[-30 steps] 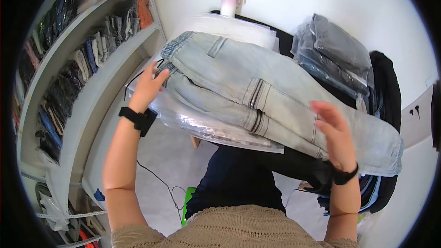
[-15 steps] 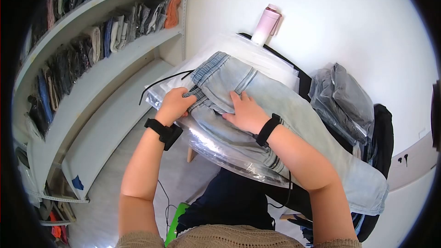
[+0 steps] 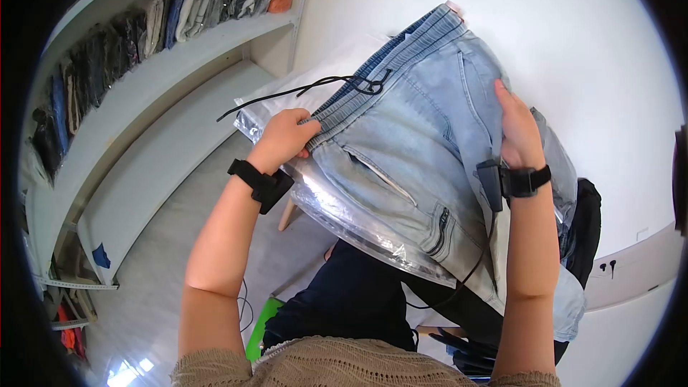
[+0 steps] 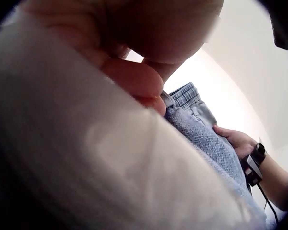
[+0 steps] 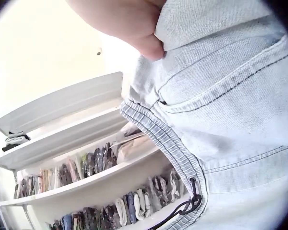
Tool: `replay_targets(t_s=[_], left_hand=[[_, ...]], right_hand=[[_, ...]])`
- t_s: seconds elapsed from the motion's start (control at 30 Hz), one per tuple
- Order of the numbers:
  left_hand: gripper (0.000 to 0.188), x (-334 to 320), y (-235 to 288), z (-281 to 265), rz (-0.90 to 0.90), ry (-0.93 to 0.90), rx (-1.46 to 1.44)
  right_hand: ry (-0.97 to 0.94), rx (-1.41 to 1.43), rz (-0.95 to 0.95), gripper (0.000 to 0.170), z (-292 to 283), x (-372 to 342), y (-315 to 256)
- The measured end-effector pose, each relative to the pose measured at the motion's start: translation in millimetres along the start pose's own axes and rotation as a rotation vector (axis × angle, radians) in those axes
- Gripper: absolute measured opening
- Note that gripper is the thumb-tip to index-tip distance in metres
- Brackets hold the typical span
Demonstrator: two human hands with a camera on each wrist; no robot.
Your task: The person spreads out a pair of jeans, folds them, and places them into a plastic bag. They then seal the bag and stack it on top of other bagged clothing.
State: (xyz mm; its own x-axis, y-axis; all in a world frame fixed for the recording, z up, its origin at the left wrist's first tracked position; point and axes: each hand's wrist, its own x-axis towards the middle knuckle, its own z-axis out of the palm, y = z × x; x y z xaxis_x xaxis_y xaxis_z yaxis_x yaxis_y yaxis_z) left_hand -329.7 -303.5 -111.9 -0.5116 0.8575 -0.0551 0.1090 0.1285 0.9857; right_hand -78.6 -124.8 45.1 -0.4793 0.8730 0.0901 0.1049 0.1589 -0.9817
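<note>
Light-blue jeans (image 3: 423, 107) with an elastic waistband (image 5: 163, 136) are opened out at the top, their upper part raised and tilted. A knotted black drawstring (image 3: 373, 87) hangs out at the waist. My left hand (image 3: 284, 137) pinches the near end of the waistband between thumb and fingers. On the other side my right hand (image 3: 519, 129) grips the denim edge below the waistband, thumb on the outer face; its other fingers are hidden by the fabric. The legs trail to the lower right, partly behind my right forearm.
Under the jeans lie clear plastic bags (image 3: 358, 226) on the table. Shelves (image 3: 179, 93) of bagged folded clothes curve along the left. Bagged dark clothing (image 3: 555, 150) sits at the right, by the wall. A green stool (image 3: 264, 328) stands below me.
The jeans went from lying flat to having their waist lifted and spread. My right hand moved from the near pocket out to the far right side; my left hand stayed at the waistband.
</note>
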Motion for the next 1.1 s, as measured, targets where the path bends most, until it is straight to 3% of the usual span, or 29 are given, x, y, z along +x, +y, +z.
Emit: replay_targets(t_s=[0.07,0.17,0.2,0.27,0.33,0.37,0.47,0.53,0.6,0.63,0.67,0.73,0.77,0.87,0.9,0.97,1.07,1.1], left_hand=[[0.024,-1.1,0.4,-2.4,-0.017,-0.022,-0.038],[0.025,-2.2,-0.1,-7.1,-0.068,-0.054,-0.188],[0.024,-1.4,-1.5,-7.8,-0.053,-0.073,-0.200],[0.024,-0.8,-2.4,-7.9,-0.040,-0.092,-0.210],[0.025,-0.9,-1.0,-7.6,-0.057,-0.082,-0.186],[0.025,-1.6,0.7,-7.2,-0.058,-0.082,-0.183],[0.025,-3.5,1.1,-6.8,-0.071,-0.069,-0.160],[0.027,0.5,-4.2,-7.7,-0.060,-0.070,-0.175],[0.031,-1.1,-4.5,-9.0,-0.020,-0.082,-0.225],[0.036,-3.3,-3.6,-9.6,0.017,-0.094,-0.274],[0.036,-6.0,-1.3,-10.7,0.016,-0.093,-0.275],[0.046,-12.2,10.1,-10.0,-0.188,-0.039,-0.384],[0.046,-12.5,11.2,-7.5,-0.185,-0.055,-0.376],[0.052,-13.4,10.6,-8.1,-0.152,-0.064,-0.400],[0.050,-14.2,11.0,-9.4,-0.110,-0.081,-0.278],[0.045,-16.1,10.2,-8.5,-0.053,-0.098,-0.181],[0.035,-10.4,4.2,-7.5,-0.052,-0.139,-0.217],[0.033,-8.9,3.0,-8.4,-0.048,-0.139,-0.207]], right_hand=[[-0.010,-0.030,-0.066,0.042,8.8,-22.9,-6.6],[-0.091,-0.434,-0.325,0.049,31.5,-50.5,8.7],[-0.087,-0.652,-0.202,0.046,37.7,-60.0,17.1],[-0.297,-0.677,-0.341,0.036,60.1,-73.8,51.8],[-0.540,-0.809,-0.330,0.038,76.9,-82.7,85.9],[-0.544,-0.912,-0.529,0.041,84.4,-84.5,108.2],[-0.466,-1.053,-0.467,0.042,94.2,-97.2,106.0],[-0.482,-0.991,-0.531,0.043,86.0,-86.5,92.8],[-0.519,-0.688,-0.090,0.042,81.3,-89.9,56.6],[-0.467,-0.693,-0.207,0.043,80.0,-93.0,57.4],[-0.468,-0.693,-0.206,0.043,80.9,-96.4,59.2],[-0.476,-0.875,-0.428,0.044,85.9,-105.5,67.3],[-0.506,-0.996,-0.534,0.046,86.9,-107.1,92.5],[-0.365,-1.104,-0.552,0.049,99.4,-139.7,87.0],[-0.337,-1.106,-0.536,0.049,93.9,-150.6,75.4],[-0.488,-0.892,-0.498,0.049,74.4,-174.3,52.3],[-0.476,-0.762,-0.360,0.044,22.3,-200.1,52.0],[-0.343,-0.677,-0.252,0.040,5.5,-210.1,54.2]])
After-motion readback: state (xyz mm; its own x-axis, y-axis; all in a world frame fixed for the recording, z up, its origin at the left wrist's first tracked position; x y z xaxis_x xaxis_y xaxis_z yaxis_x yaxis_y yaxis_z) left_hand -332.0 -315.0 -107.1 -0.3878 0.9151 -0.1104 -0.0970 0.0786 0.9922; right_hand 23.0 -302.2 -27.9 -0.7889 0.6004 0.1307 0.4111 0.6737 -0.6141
